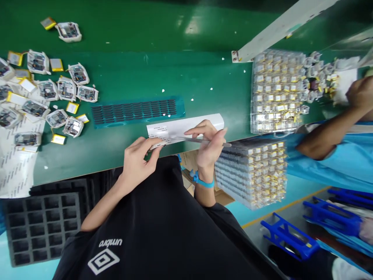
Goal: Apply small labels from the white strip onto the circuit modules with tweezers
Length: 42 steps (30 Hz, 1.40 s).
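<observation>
White sheet (201, 123), lying at the near edge of the green bench (140, 74); clock directions are taken from it, with 12 away from the wearer. The left hand (138, 161) pinches the sheet's printed corner at 8 o'clock between thumb and forefinger; a small dark piece beside these fingertips is too small to identify. The right hand (210, 147), banded in blue at the wrist, grips a thin tool (190, 139) slanting across the sheet, its tip over the printed end; motion blurs the tool. At 10 o'clock, just beside the sheet, lies a teal strip (136, 121) with rows of dark slivers. White-cased boards (66, 88) and yellow-edged cells (72, 107) cluster at 9 to 10. Filled clear trays stand at 2 (276, 91) and, below bench level, at 4 (253, 171). A co-worker's arm (335, 126) reaches in at 3; black trays (43, 229) occupy 8.
</observation>
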{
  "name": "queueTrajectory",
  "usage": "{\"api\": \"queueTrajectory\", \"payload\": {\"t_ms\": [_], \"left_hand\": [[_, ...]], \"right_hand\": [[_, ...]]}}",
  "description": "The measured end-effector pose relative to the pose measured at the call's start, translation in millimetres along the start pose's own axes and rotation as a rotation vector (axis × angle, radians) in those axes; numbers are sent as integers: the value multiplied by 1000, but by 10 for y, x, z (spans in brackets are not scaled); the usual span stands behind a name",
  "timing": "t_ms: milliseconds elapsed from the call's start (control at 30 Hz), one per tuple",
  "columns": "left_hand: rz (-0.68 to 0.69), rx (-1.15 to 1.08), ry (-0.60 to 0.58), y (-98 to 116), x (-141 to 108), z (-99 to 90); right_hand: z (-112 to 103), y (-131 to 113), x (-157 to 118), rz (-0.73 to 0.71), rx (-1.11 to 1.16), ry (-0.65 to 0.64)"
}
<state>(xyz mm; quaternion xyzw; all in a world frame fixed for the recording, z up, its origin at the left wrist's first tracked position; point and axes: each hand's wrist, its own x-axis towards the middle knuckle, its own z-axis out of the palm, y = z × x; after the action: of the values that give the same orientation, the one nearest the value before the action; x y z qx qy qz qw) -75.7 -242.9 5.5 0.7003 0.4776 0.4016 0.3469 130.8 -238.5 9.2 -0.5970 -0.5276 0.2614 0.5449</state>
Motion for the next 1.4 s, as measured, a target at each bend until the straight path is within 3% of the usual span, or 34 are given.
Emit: {"api": "queueTrajectory", "payload": {"t_ms": [100, 200, 400, 567, 967, 1167, 1300, 1400], "left_hand": [[88, 140, 2, -75, -35, 91], [117, 287, -58, -115, -65, 132], [146, 468, -65, -97, -108, 135], [278, 402, -158, -102, -96, 141], [222, 253, -181, -178, -66, 99], [223, 254, -214, -198, -38, 46], [245, 206, -236, -215, -33, 15], [193, 55, -89, -152, -27, -32]], "right_hand": [[-27, 170, 41, 59, -83, -66], [-27, 293, 36, 151, -5, -167], [-69, 335, -102, 198, 125, -228], [-86, 335, -126, 174, 90, -235], [-150, 296, -125, 150, 54, -217], [-145, 291, -102, 155, 47, -291], [-143, 356, -105, 245, 182, -178], [-121, 342, -136, 277, 269, -31]]}}
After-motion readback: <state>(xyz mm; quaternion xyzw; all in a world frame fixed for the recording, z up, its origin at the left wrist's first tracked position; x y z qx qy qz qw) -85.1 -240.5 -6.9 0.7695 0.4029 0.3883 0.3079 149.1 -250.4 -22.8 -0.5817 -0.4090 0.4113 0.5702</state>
